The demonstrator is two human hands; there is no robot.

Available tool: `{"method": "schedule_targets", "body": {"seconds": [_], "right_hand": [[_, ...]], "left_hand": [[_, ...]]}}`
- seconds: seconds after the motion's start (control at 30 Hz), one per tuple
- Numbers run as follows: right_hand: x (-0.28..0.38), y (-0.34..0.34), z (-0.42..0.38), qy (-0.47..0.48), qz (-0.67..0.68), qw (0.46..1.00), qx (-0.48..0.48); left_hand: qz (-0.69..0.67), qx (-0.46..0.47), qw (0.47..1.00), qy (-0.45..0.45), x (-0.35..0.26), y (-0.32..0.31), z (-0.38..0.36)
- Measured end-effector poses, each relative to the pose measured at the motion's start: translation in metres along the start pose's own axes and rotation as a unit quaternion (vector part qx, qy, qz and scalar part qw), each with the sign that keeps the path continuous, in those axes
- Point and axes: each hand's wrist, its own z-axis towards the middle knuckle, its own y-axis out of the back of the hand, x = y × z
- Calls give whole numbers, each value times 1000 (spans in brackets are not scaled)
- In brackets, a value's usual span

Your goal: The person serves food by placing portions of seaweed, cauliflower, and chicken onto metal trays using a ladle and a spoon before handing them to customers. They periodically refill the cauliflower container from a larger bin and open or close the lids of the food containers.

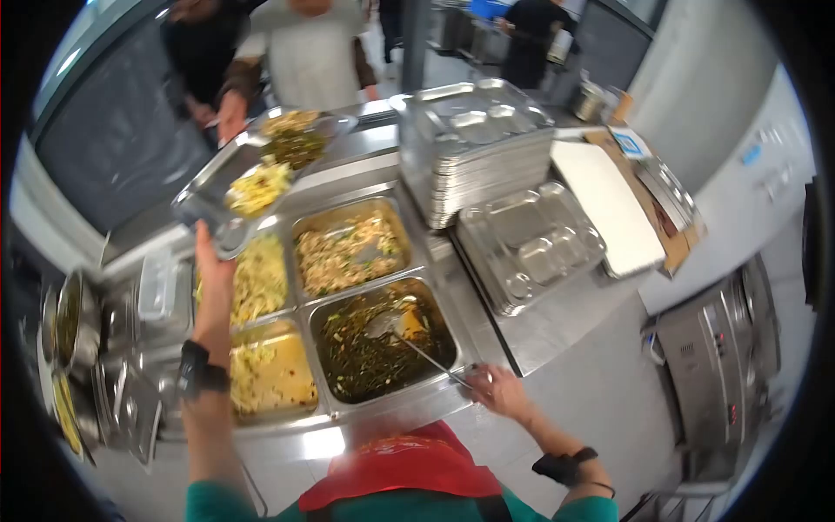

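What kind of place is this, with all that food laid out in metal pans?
Most likely a canteen serving line. Steel pans of cooked food sit in a heated counter, a stack of compartment trays stands beside them, and the left hand passes a filled tray towards a waiting person.

Bright overhead light, fisheye-warped, blurry edges

Four food pans [352, 252] sit in the counter [557, 322]. A ladle [409, 335] lies in the near right pan. Right of them stands a stack of trays [474, 148]; more trays [531, 244] lie before it.
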Motion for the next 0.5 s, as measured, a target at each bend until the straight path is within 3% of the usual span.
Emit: {"method": "schedule_targets", "body": {"seconds": [0.07, 0.1, 0.2, 0.3, 0.33, 0.43, 0.5], "right_hand": [[-39, 24, 28, -53, -34, 991, -114], [-56, 45, 44, -121, -118, 972, -161], [-132, 73, 68, -202, -226, 927, -221], [-179, 82, 76, -163, -189, 963, -102], [-189, 92, 80, -159, -162, 974, -14], [-189, 123, 85, -77, -177, 980, 44], [-174, 148, 93, -36, -132, 990, -13]], "left_hand": [[6, -21, 1000, -3, -11, -18, 19], [2, -36, 999, -7, -15, -24, 25], [25, -65, 997, -34, -20, -48, 35], [23, -68, 996, -49, -22, -63, 44], [21, -69, 996, -52, -21, -68, 45], [26, -72, 996, -49, -22, -77, 54], [26, -65, 996, -53, -22, -75, 60]]}}
